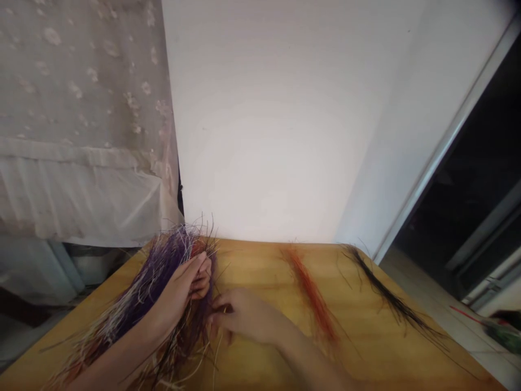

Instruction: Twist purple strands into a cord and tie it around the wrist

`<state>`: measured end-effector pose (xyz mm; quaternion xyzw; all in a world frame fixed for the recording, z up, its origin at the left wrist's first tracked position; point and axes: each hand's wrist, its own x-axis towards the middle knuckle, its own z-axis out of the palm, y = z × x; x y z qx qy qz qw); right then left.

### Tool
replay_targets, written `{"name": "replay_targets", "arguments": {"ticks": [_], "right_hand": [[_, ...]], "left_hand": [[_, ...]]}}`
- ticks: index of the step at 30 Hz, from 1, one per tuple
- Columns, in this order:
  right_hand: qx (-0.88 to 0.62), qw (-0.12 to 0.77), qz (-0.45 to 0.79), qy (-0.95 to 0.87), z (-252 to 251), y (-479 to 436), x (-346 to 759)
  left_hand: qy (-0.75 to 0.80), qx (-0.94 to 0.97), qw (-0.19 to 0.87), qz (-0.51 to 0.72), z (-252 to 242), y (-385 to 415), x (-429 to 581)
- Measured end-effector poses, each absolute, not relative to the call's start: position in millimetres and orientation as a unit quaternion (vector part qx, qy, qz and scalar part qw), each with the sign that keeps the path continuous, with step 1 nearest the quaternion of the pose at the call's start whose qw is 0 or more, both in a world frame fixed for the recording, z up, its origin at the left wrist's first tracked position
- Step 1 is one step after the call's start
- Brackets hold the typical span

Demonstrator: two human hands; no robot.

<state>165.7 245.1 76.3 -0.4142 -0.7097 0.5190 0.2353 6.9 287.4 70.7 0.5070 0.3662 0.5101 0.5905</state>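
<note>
A large, loose bundle of thin mixed fibre strands, mostly purple and off-white with some red and dark ones, lies along the left of the wooden table. My left hand is closed around a few of its strands near the far end, with dark tips poking up past the fingers. Low at the bundle's right side, my right hand has its thumb and fingers drawn together. Motion blur hides what is between those fingertips. Pale yellow strands stick out beneath them.
An orange-red strand bundle lies on the wooden table, right of my hands. Farther right, a black strand bundle reaches the table's right edge. A white wall stands behind. At left hangs a floral curtain.
</note>
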Motion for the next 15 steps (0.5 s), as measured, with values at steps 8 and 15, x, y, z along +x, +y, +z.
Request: {"name": "replay_targets", "arguments": {"ticks": [8, 15], "right_hand": [[-0.427, 0.32, 0.535, -0.655, 84.8, 262.6, 186.3], [-0.436, 0.525, 0.373, -0.628, 112.0, 256.6, 191.7]], "left_hand": [[0.295, 0.439, 0.544, 0.651, 93.9, 311.8, -22.4], [0.281, 0.48, 0.634, 0.537, 88.0, 294.3, -4.8]]}}
